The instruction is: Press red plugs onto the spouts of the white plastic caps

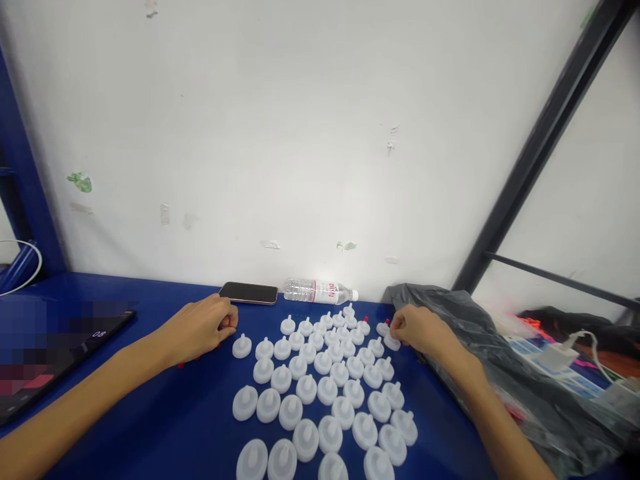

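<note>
Holds the left hand [204, 325] low over the blue table [165, 420], with fingers bent in toward the thumb and little opening between them; cannot tell of anything gripped inside, because of the partly hidden fingertips. Shows small red pieces [181, 365] on the table just under and beside the same hand, mostly covered by it. Holds the right hand [419, 328] well apart from the left, with thumb and fingers drawn together right at a white disc [391, 343]; cannot tell of a firm grip on its stem, hidden behind the fingers. Has a red-tipped disc [382, 330] just beside the right fingertips, toward the left hand, and another [363, 328] a little further that way. Spreads many more white stemmed discs [327, 391] in loose rows between the two hands and on toward the wearer, with stems mostly upward, and with a lone disc [242, 347] near the left fingertips. Lays a dark-screened phone [253, 293] just beyond the left hand and a clear bottle [320, 292] on its side beyond the discs, cap toward the right hand. Rests a tablet [83, 353], partly blurred, left of the left hand. Heaps a black plastic bag [500, 373] right of the right hand, with a white plug [554, 357] further right.
</note>
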`<act>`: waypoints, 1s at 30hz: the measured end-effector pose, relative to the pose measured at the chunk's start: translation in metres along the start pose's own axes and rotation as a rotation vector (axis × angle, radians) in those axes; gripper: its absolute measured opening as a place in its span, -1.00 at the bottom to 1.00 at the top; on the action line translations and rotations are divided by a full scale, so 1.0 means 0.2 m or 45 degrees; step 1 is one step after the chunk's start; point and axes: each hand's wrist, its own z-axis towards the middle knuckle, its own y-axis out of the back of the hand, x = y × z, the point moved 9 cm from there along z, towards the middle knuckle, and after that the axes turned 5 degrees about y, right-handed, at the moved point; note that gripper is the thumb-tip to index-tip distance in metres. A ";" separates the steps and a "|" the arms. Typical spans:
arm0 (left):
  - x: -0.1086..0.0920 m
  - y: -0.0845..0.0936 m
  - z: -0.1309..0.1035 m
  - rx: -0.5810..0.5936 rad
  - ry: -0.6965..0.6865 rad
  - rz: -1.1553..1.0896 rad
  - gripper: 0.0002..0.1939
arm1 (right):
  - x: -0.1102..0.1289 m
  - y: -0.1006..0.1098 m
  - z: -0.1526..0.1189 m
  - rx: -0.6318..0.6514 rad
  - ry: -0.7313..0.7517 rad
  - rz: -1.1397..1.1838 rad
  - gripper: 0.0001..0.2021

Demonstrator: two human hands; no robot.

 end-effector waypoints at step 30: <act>-0.40 0.17 -0.21 -0.661 -0.447 -0.305 -0.75 | 0.61 0.14 -0.28 -0.574 0.711 0.485 -0.86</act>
